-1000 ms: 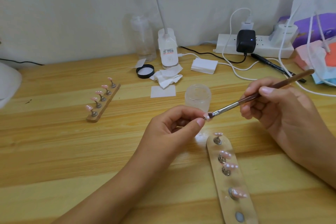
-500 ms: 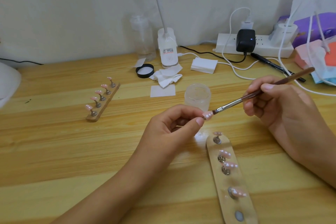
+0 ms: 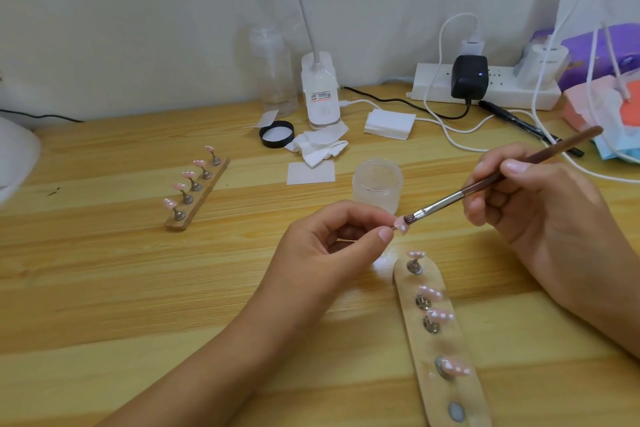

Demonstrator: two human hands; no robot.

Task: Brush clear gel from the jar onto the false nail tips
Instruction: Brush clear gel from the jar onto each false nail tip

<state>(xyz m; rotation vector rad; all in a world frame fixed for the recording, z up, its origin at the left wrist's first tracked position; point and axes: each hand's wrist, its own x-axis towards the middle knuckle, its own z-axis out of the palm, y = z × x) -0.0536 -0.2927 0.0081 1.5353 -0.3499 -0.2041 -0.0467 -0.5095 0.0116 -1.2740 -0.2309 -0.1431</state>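
Observation:
My left hand (image 3: 332, 246) pinches a small peg carrying a pink false nail tip (image 3: 402, 225) between thumb and forefinger, above the table. My right hand (image 3: 540, 208) grips a brown-handled brush (image 3: 485, 184) like a pen, and its bristles touch that nail tip. Just behind the nail stands the open frosted jar of clear gel (image 3: 377, 184). A wooden holder (image 3: 440, 340) below my hands carries several pink tips on metal pegs, with one bare magnet at its near end. A second holder (image 3: 197, 191) with several pink tips lies at the left.
The jar's black lid (image 3: 276, 134), crumpled tissue (image 3: 320, 147) and a white pad (image 3: 310, 172) lie behind the jar. Further back stand a lamp base (image 3: 320, 94), a clear bottle (image 3: 275, 73), a power strip (image 3: 485, 81) with cables, and a black pen (image 3: 530, 130).
The brush tip has stroked back and forth along the held nail tip: it drew slightly away half a second ago and now rests on the nail again. My left hand stays still.

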